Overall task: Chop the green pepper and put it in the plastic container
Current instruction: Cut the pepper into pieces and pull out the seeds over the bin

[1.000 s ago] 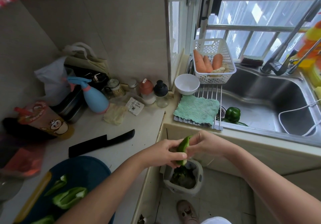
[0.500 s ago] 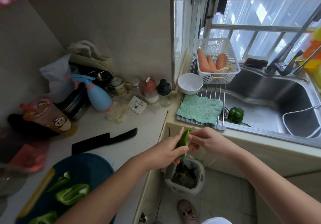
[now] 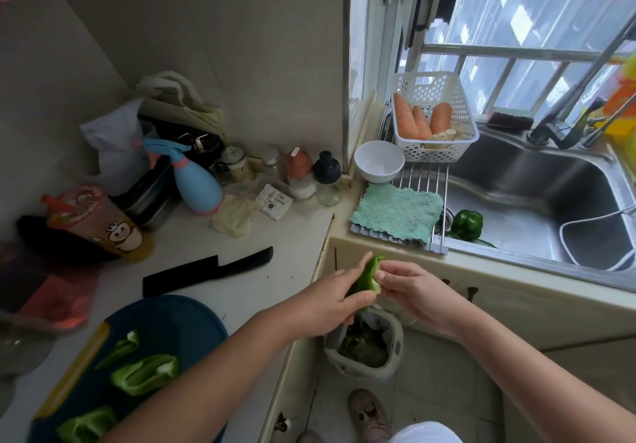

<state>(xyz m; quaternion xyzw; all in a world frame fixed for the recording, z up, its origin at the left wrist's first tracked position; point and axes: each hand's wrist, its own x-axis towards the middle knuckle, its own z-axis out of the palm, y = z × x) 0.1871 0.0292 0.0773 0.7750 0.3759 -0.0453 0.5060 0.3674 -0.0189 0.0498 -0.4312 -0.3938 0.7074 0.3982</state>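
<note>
While pepper pieces (image 3: 144, 374) are left on the board (image 3: 179, 322) at seven o'clock, a pepper strip (image 3: 366, 279) is pinched by fingers of the left hand (image 3: 327, 301) and right hand (image 3: 413, 291). A whole pepper (image 3: 466, 224) is seen at two o'clock.

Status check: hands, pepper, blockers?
Left hand and right hand both grip green pepper piece over grey waste bin. Black knife lies on white counter. No blockers seen.
</note>
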